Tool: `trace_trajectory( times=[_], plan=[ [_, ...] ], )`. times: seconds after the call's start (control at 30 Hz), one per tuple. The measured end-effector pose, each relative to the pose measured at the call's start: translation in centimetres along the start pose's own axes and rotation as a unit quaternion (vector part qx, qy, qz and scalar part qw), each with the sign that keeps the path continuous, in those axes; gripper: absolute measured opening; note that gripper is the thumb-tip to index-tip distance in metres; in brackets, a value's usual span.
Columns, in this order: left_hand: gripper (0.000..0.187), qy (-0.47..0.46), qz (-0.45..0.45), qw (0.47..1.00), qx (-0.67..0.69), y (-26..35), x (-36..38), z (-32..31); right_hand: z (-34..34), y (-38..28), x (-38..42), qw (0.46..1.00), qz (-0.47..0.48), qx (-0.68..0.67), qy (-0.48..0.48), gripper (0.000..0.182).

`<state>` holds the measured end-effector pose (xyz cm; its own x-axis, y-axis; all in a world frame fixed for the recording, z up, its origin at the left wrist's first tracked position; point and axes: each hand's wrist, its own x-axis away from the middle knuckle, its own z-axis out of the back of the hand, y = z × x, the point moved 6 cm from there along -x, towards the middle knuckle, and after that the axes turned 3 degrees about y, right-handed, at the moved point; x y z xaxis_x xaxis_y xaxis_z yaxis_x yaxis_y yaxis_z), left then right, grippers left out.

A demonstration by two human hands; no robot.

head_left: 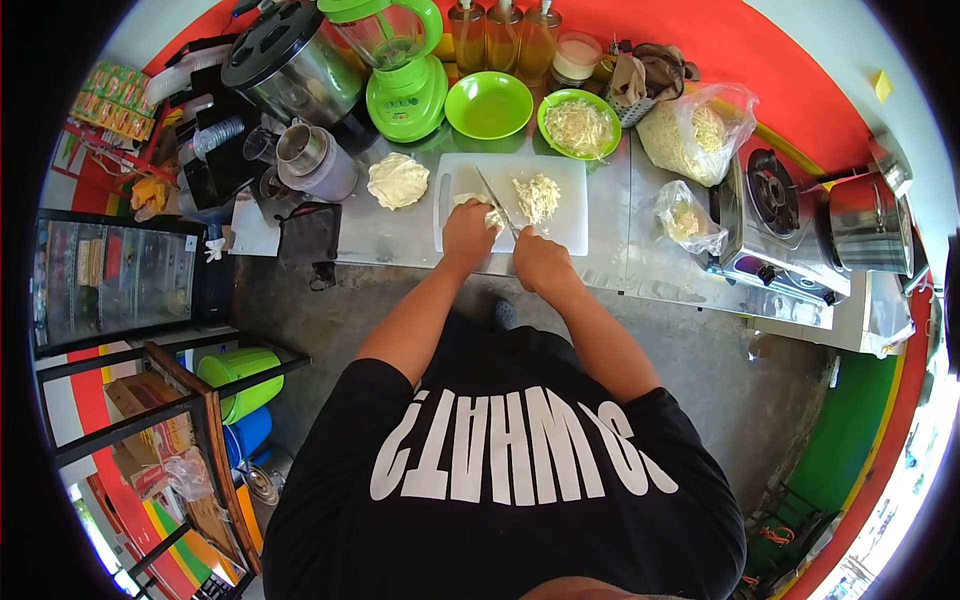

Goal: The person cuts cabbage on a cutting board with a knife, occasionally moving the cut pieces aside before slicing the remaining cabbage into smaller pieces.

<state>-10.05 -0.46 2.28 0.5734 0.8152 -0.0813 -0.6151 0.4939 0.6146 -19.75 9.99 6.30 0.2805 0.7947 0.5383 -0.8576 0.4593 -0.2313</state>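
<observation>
My right hand [543, 262] is wrapped around the handle of a kitchen knife [492, 190], whose blade points away from me over a white cutting board [570, 235]. My left hand [470, 235] is closed over a piece of pale cabbage [493, 216] on the board, just left of the blade; most of that piece is hidden under the fingers. To the right of the knife lies a heap of shredded cabbage [537, 198]. A larger pale cabbage chunk [398, 181] sits on the metal counter, left of the board.
Behind the board stand an empty green bowl [489, 105], a green plate of shreds [580, 126] and a green blender [405, 95]. Plastic bags [697, 135] of shreds and a gas stove [770, 195] are rightward. A steel-topped container [315, 160] and dark pouch [309, 238] are leftward.
</observation>
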Motion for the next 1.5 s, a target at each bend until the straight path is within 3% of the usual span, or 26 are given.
trace_trajectory(
  times=[0.07,0.27,0.5,0.57,0.67,1.0,1.1,1.3,1.37,1.5],
  plan=[
    [0.035,-0.004,0.009,1.000,0.010,-0.1,-0.1,0.0,-1.0,0.2,-0.3,0.999,0.018,0.006,0.044,0.028],
    [0.027,0.013,0.019,1.000,-0.011,-0.3,0.6,-0.7,-5.6,0.9,-1.6,0.994,-0.027,-0.024,0.102,0.027],
    [0.019,0.046,0.000,0.999,0.015,-0.1,1.3,-0.5,-2.0,-0.1,-1.4,0.997,0.019,-0.018,0.070,0.029],
    [0.016,0.081,0.002,0.994,0.072,0.2,1.8,0.1,-2.3,0.0,-0.4,0.997,0.002,-0.037,0.068,0.028],
    [0.013,0.097,-0.036,0.994,0.045,0.0,1.8,-0.5,-4.2,0.2,-1.0,0.995,-0.025,-0.063,0.078,0.026],
    [0.011,0.080,-0.018,0.995,0.051,-0.2,1.3,-0.1,-2.7,-0.3,-1.1,0.996,0.016,-0.036,0.077,0.023],
    [0.009,0.067,-0.002,0.997,0.039,-0.2,1.0,-0.3,-4.3,0.1,-1.1,0.995,-0.026,-0.073,0.070,0.024],
    [0.010,0.063,-0.060,0.996,0.012,-0.5,0.6,-0.5,-2.7,0.5,-2.2,0.995,0.006,-0.058,0.084,0.027],
    [0.008,0.041,-0.072,0.995,0.061,-0.8,0.5,-0.6,-2.0,0.1,-1.8,0.997,0.028,-0.024,0.061,0.026],
    [0.011,0.043,-0.059,0.995,0.075,-1.3,0.2,-0.2,-3.5,-0.1,-1.2,0.997,0.009,-0.047,0.053,0.034]
  ],
)
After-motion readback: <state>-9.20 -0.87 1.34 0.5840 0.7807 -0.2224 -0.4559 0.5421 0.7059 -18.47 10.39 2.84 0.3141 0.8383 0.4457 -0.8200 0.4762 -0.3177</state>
